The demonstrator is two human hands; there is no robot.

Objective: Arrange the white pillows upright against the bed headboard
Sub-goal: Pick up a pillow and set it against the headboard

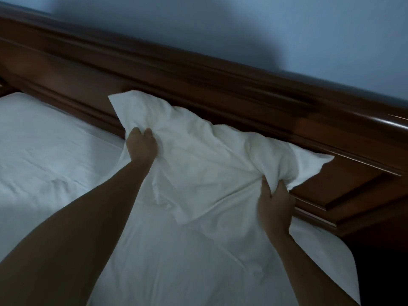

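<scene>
A white pillow leans against the dark wooden headboard, its top corners reaching up onto the wood. My left hand is shut on the pillow's left edge, bunching the cloth. My right hand grips the pillow's right side, where the fabric is pinched into folds. A second white pillow lies flat on the bed below it, partly under my forearms.
The white bedsheet stretches out to the left of the pillows. A blue wall rises behind the headboard. The bed's right edge drops into a dark gap by the headboard's lower moulding.
</scene>
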